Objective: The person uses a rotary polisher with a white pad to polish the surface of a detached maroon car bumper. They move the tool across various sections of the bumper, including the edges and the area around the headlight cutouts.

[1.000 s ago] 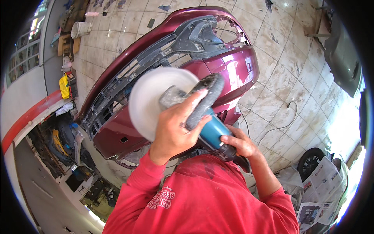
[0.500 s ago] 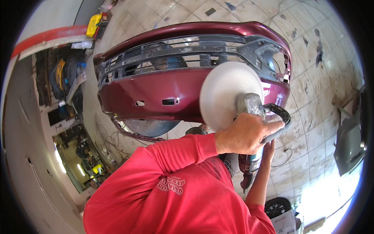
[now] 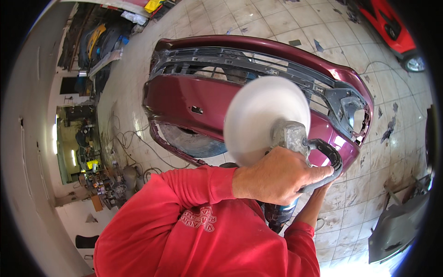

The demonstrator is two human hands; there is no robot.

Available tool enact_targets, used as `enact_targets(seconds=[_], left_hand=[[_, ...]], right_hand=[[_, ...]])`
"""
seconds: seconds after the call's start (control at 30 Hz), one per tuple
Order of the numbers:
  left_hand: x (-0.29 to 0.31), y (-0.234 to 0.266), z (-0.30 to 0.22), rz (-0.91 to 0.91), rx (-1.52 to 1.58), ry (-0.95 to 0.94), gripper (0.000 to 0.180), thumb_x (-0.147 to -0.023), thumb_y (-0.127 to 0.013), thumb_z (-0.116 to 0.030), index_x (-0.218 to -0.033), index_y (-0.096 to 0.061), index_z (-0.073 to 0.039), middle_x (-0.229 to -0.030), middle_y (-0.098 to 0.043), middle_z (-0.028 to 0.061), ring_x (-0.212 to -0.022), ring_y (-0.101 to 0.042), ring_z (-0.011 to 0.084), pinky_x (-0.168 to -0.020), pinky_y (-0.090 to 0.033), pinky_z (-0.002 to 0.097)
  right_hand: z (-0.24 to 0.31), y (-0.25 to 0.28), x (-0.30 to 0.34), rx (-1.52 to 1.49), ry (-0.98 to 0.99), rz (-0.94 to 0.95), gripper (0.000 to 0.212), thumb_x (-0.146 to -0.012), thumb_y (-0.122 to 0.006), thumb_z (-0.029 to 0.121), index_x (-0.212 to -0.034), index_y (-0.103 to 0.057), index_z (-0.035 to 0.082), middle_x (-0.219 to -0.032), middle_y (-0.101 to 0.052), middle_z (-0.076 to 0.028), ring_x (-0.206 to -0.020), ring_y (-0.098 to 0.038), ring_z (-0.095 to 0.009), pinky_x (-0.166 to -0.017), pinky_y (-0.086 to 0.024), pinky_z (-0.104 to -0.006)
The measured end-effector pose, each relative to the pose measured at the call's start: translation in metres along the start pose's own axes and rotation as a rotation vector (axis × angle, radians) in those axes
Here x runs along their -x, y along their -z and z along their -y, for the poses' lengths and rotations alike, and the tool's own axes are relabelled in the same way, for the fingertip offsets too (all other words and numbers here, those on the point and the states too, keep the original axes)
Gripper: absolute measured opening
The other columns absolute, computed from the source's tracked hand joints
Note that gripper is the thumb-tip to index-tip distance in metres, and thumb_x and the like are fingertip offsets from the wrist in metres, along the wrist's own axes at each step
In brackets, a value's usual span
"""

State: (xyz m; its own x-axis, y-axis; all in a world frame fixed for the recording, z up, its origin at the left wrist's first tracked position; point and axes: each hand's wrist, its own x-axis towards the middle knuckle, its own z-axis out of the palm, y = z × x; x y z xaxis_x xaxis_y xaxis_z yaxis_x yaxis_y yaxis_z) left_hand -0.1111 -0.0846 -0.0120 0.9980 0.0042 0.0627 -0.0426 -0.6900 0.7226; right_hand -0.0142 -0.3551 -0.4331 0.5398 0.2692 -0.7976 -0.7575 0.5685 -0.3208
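The left hand (image 3: 277,175) has its fingers wrapped around the black loop handle (image 3: 328,151) of a polisher (image 3: 290,136). The right hand (image 3: 326,186) is mostly hidden behind that handle, so I cannot tell how its fingers stand. The polisher's round white pad (image 3: 263,120), blurred across its face, covers part of the near edge of a maroon bumper (image 3: 184,99), right of that edge's middle; contact between them is hard to judge from above. The bumper spans the tiled floor (image 3: 295,34), its grey grille frame (image 3: 217,57) along the far side. A grey panel (image 3: 401,226) is by the floor's right edge, with a red vehicle (image 3: 385,23) toward its far right corner.
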Motion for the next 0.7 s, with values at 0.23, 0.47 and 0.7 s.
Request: enact_targets(seconds=[0.23, 0.47, 0.7], left_hand=[[0.022, 0.026, -0.027, -0.040, -0.014, -0.099, 0.084, -0.070, -0.083, -0.009, -0.151, -0.060, -0.003, -0.070, -0.064, 0.0098, -0.068, -0.068, 0.0313, -0.061, -0.054, 0.0445], [0.016, 0.068, -0.027, -0.028, -0.038, -0.059, 0.085, -0.072, -0.081, -0.003, -0.154, -0.058, -0.005, -0.094, -0.075, 0.0120, -0.070, -0.069, 0.0304, -0.066, -0.057, 0.0439], [0.044, 0.087, -0.006, 0.001, 0.116, 0.111, 0.072, -0.078, -0.070, 0.012, -0.148, -0.063, -0.002, -0.131, -0.075, 0.0206, -0.103, -0.079, 0.0305, -0.092, -0.062, 0.0378]], right_hand=[[0.011, -0.022, 0.029, -0.002, -0.082, 0.076, 0.107, -0.092, -0.041, 0.092, -0.165, -0.041, 0.014, -0.166, -0.047, -0.014, -0.151, -0.046, -0.041, -0.126, -0.037, -0.0618], [0.011, -0.049, 0.080, -0.072, -0.080, 0.114, 0.112, -0.088, -0.053, 0.092, -0.166, -0.038, 0.013, -0.166, -0.045, -0.015, -0.149, -0.046, -0.040, -0.125, -0.034, -0.0650], [-0.017, -0.042, 0.048, -0.103, -0.030, -0.069, 0.110, -0.089, -0.058, 0.089, -0.165, -0.041, 0.011, -0.167, -0.044, -0.013, -0.153, -0.042, -0.034, -0.129, -0.031, -0.0560]])
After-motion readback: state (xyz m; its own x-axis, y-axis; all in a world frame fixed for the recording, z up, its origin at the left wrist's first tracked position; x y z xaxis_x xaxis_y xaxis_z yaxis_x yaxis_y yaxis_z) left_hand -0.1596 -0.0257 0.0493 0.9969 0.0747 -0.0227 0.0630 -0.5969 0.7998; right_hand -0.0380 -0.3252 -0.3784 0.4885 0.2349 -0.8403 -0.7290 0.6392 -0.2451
